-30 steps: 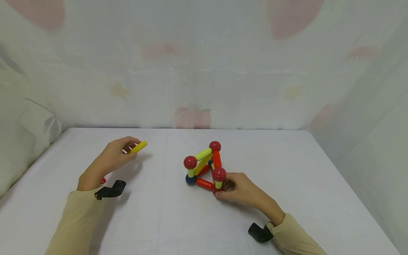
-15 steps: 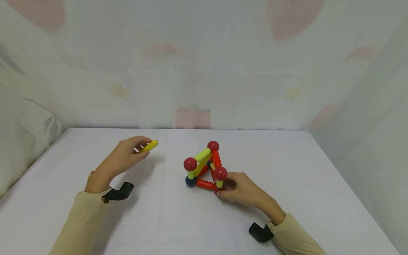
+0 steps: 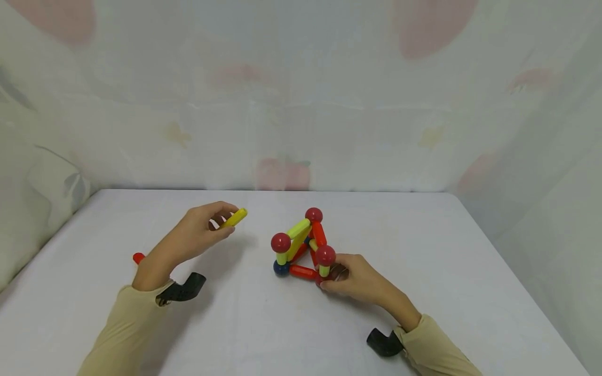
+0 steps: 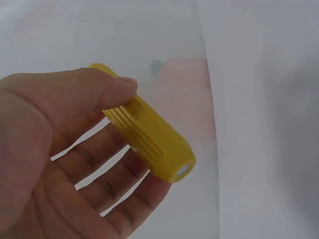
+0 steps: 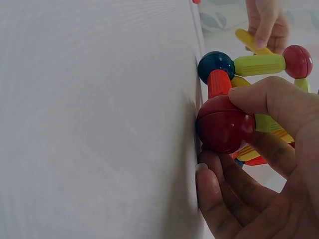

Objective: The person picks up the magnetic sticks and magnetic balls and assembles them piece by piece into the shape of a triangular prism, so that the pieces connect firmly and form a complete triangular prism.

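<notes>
My left hand (image 3: 199,232) pinches a yellow magnetic rod (image 4: 149,137) between thumb and fingers, raised over the table to the left of a built frame. One end of the rod points out past the fingertips and shows a shiny metal tip. The frame of magnetic rods and balls stands on the table, with red balls (image 3: 280,243) on top, dark blue balls (image 3: 281,268) below, and red, yellow and lime rods (image 3: 298,228) between them. At its near right corner my right hand (image 3: 357,277) grips the lower red ball (image 5: 225,124) with thumb and fingers.
A red rod (image 3: 138,258) lies on the white table (image 3: 263,334) behind the left wrist, partly hidden by it. Black camera mounts (image 3: 185,288) stick out from both cuffs. A patterned curtain (image 3: 352,146) hangs behind the table's far edge.
My left hand has moved to the right with the yellow rod, closer to the frame. The frame has shifted very slightly; my right hand has stayed almost still.
</notes>
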The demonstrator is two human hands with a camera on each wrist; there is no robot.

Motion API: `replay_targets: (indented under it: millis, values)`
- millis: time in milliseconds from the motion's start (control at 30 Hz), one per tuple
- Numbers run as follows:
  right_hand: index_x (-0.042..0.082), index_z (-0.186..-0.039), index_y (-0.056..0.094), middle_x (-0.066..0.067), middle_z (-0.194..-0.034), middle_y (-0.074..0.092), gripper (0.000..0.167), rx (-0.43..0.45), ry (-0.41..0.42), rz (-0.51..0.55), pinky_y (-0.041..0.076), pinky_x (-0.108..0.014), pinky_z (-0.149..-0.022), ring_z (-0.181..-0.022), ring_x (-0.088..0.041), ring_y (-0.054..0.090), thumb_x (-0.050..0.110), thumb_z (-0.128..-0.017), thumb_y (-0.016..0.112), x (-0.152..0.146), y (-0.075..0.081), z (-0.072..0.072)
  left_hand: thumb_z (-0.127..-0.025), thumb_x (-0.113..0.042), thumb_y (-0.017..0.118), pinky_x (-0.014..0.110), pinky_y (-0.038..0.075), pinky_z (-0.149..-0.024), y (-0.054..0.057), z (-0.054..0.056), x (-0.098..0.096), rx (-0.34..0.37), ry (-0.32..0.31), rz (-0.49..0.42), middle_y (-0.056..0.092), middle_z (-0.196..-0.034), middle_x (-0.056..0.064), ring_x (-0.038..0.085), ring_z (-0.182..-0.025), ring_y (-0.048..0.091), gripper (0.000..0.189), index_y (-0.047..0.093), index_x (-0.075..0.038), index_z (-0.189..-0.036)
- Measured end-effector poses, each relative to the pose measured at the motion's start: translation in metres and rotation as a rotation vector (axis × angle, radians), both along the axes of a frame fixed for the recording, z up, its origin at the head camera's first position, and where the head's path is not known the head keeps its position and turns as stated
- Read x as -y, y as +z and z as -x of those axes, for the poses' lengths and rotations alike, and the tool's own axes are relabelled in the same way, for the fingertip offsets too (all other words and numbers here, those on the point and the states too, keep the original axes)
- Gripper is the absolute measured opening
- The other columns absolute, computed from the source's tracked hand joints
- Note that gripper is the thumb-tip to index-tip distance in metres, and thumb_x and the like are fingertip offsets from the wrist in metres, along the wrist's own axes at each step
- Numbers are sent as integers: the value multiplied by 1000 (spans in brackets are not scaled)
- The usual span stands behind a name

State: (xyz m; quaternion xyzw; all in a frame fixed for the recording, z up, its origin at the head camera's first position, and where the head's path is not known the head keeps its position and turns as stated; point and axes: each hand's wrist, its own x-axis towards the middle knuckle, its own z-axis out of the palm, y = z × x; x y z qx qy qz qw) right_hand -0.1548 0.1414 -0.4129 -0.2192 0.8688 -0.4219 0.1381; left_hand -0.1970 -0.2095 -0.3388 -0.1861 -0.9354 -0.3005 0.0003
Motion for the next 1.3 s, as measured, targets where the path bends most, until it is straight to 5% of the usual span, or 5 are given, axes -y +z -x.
replay_targets:
  millis: [900, 1300]
  values:
    - [12, -107, 69, 3, -90, 68, 24, 9, 13, 14, 53, -23, -73, -83, -13, 62, 19, -85, 76, 1, 0, 1, -93, -14, 69, 19, 54, -88, 20, -25, -35, 30, -78, -404, 68, -110, 7, 22, -99, 66, 36, 60, -11, -128]
    - [11, -109, 69, 1, -92, 69, 25, 7, 16, 25, 53, -22, -74, -84, -13, 62, 18, -86, 76, 1, 1, 1, -92, -10, 70, 29, 58, -84, 29, -51, -68, 102, -217, -558, 67, -111, 7, 22, -94, 68, 32, 61, -11, -123]
